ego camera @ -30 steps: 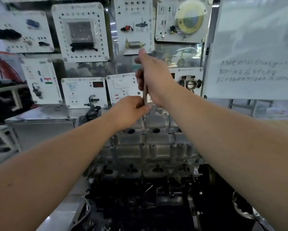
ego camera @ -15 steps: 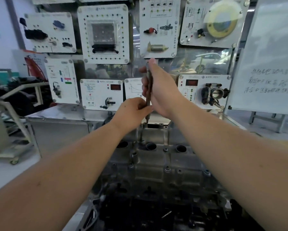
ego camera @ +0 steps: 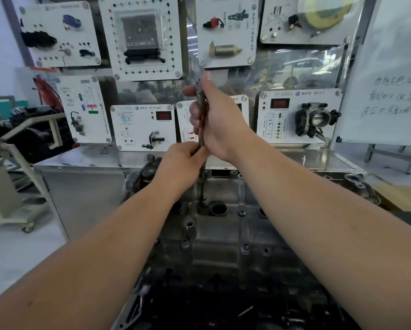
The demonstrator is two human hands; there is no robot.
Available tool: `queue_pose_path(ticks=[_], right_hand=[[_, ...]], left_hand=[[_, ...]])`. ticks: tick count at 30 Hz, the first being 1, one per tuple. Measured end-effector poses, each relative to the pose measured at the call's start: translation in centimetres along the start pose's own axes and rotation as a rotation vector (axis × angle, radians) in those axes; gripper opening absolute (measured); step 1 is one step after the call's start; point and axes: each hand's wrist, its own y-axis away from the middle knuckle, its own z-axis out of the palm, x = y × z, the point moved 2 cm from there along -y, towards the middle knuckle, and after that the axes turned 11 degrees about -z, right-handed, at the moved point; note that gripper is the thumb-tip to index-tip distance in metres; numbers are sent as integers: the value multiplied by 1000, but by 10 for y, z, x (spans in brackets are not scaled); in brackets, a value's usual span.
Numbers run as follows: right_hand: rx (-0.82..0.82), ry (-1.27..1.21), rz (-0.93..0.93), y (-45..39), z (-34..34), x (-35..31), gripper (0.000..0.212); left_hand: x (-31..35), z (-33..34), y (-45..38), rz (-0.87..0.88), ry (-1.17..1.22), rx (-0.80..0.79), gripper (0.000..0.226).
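We hold a long, thin rod (ego camera: 201, 129) of dull dark steel upright, its long axis nearly vertical. Its lower end meets the top of the grey engine block (ego camera: 223, 236). Our right hand (ego camera: 220, 120) curls round its upper half. Our left hand (ego camera: 180, 163) pinches it lower down.

The rod (ego camera: 201, 103) has risen — further out of the block (ego camera: 223, 236).
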Motion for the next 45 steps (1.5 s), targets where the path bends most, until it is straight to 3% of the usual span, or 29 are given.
queue_pose_path(ticks=[10,23,25,27,32,42,45], right_hand=[[-51,-39,-65,-9,-3,7,48],[-170,-1,60,-26,12,10,56],[-159,3,38,-23,7,13,58],[-121,55,-46,-19,1,17,45],[-52,425,-273,-7,-4,29,14],[-47,379,-187,3,-3,22,28],[-8,353,-239,5,3,15,29]], left_hand=[[5,-1,6,-6,3,41,45],[7,2,14,2,-273,95,39],[6,3,13,2,-279,89,37],[6,3,11,2,-281,84,37],[4,3,10,23,-265,112,24],[4,2,13,44,-199,96,19],[2,2,12,28,-218,107,29]])
